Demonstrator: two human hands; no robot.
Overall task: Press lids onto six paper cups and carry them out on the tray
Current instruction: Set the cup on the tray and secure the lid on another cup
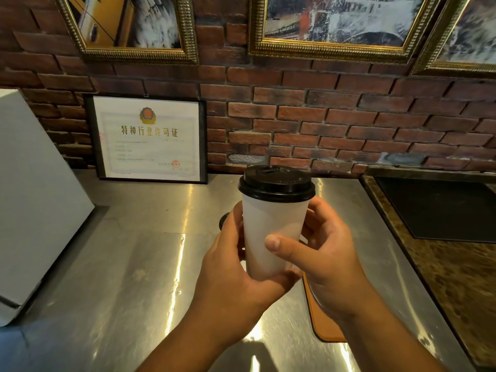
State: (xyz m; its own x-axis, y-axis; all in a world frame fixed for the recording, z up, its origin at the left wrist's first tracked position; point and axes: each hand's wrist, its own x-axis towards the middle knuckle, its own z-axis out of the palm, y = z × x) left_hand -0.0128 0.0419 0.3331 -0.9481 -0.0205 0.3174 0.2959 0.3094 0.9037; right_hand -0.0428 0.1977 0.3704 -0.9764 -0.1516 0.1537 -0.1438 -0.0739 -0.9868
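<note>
While lifted clear of the steel counter point(128, 259), gripped from both sides: white paper cup point(268, 232), upright, near the middle of the scene. Capped with a black lid point(276, 183), seated level on the rim as far as can be seen.

Left hand point(228, 275) curled round the cup's left side and lower end, thumb running under the bottom edge, fingers hidden behind the cup. Right hand point(327, 259) wrapped round the right side, with thumb laid across the front of the white wall and fingers curled to the far side. Both hands grasping the cup, neither slack.

Just behind the left hand, partly hidden, a dark round edge point(223, 220) low over the counter; cannot tell what it belongs to. Below the right wrist, flat on the steel, a corner of a brown tray point(324, 328), mostly covered by the arm. Cup held above and to the left of that corner, not touching it.

Further off: framed certificate point(150, 138) leaning against the brick wall point(335, 122) at the far edge of the counter, left of the cup. White box-like appliance point(35, 200) at the far left. To the right, a mottled brown worktop point(461, 285) with a black sunken panel point(440, 208). High on the wall, gilt picture frames point(335, 49).
</note>
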